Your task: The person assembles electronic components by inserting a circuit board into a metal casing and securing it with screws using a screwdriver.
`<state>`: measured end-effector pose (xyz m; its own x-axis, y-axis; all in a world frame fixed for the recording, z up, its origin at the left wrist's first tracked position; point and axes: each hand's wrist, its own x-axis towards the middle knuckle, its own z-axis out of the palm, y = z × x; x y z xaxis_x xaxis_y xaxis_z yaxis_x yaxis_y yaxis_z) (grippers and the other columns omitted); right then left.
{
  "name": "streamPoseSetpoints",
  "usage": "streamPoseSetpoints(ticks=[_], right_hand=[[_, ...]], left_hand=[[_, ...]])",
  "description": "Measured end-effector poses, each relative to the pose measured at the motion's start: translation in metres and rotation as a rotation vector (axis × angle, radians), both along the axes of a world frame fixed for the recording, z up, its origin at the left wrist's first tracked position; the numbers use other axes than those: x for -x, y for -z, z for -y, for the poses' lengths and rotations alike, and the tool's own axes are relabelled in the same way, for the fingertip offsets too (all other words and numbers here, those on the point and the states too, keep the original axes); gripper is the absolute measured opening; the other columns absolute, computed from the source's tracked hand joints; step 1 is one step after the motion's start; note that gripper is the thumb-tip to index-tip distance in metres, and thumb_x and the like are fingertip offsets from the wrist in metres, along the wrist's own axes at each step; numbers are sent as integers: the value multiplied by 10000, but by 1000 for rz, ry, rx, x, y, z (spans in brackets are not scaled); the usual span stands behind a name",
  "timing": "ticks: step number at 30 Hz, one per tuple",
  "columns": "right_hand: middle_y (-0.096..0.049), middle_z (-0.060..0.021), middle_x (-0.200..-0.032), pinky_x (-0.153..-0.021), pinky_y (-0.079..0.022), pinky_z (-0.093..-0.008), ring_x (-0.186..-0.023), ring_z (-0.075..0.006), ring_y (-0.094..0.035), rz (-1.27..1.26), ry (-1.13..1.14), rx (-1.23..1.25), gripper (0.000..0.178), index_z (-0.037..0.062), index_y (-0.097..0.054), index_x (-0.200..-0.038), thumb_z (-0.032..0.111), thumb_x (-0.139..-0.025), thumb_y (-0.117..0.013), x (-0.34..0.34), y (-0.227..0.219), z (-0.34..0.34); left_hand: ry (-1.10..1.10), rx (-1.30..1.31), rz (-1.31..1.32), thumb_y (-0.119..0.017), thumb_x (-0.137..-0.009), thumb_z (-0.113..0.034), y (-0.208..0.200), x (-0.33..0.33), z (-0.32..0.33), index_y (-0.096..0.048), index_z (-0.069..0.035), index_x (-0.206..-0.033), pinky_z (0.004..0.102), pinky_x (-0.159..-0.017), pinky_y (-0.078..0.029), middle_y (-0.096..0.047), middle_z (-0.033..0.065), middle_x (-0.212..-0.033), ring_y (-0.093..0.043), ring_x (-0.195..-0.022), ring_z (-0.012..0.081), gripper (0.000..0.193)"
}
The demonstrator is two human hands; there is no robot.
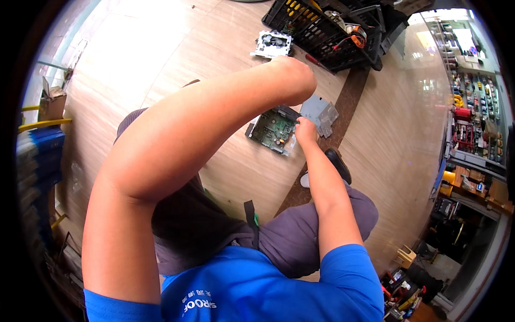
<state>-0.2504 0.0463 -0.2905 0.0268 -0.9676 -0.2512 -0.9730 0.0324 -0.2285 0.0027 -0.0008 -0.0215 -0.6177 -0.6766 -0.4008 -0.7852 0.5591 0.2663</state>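
On the floor ahead lies a shallow metal electronics case (259,132) with a green circuit board (274,129) inside. My right hand (307,131) is closed on the case's right edge, thumb and fingers pressed together there. Above the case's far side is my left hand (295,80), curled into a rounded fist. Its fingers face away, so whatever they hold is hidden. A grey metal cover plate (321,114) lies flat just right of the case. Farther off rests a silver-white mechanism with black parts (272,44).
A black plastic crate (316,37) with cables and tools stands at the far right, a red-handled tool (316,61) on the floor beside it. A dark shoe (338,163) is close to the case. Stacked blue boxes (45,155) line the left; loaded shelves (477,107) fill the right.
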Motion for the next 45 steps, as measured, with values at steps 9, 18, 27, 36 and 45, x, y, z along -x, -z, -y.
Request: streamPoseSetpoints(ticks=[9, 18, 27, 36, 45], right_hand=[[-691, -206, -941, -825, -514, -449, -907, -389, -652, 136, -37, 57, 182, 53, -710, -961, 162, -822, -667, 9, 23, 2], [-677, -237, -934, -806, -510, -490, -914, -423, -647, -93, 91, -41, 238, 24, -693, -929, 253, -870, -666, -6, -6, 3], [-685, -214, -992, -856, -515, -460, -962, -388, -654, -32, -16, -33, 189, 71, -714, -1004, 159, -856, -638, -2, -4, 0], [-696, -186, -955, -826, -523, -433, -910, -363, -667, 202, -55, 29, 177, 69, -717, -971, 176, -844, -656, 20, 25, 3], [-690, -210, -896, -812, -518, -461, -901, -386, -664, -82, 82, -30, 175, 32, -699, -858, 204, -826, -703, 1, 4, 4]], left_hand=[[-3, -27, 14, -664, -790, -66, 2, 1, 2, -737, -48, -1055, 398, -819, -543, -710, 146, -1075, -690, -988, 284, 275], [-8, -21, -2, -667, -783, -62, 4, 2, 1, -744, -52, -1035, 401, -814, -544, -715, 149, -1046, -691, -980, 282, 264], [-5, -31, 37, -656, -787, -52, 1, 6, 1, -737, -42, -1045, 398, -816, -546, -711, 149, -1063, -691, -985, 279, 271], [2, 10, 9, -657, -796, -67, 5, 6, 1, -734, -36, -1050, 393, -828, -544, -705, 160, -1083, -689, -999, 282, 267], [-8, -35, 33, -665, -786, -54, 2, 5, 1, -736, -44, -1055, 395, -822, -545, -711, 149, -1065, -690, -989, 280, 278]])
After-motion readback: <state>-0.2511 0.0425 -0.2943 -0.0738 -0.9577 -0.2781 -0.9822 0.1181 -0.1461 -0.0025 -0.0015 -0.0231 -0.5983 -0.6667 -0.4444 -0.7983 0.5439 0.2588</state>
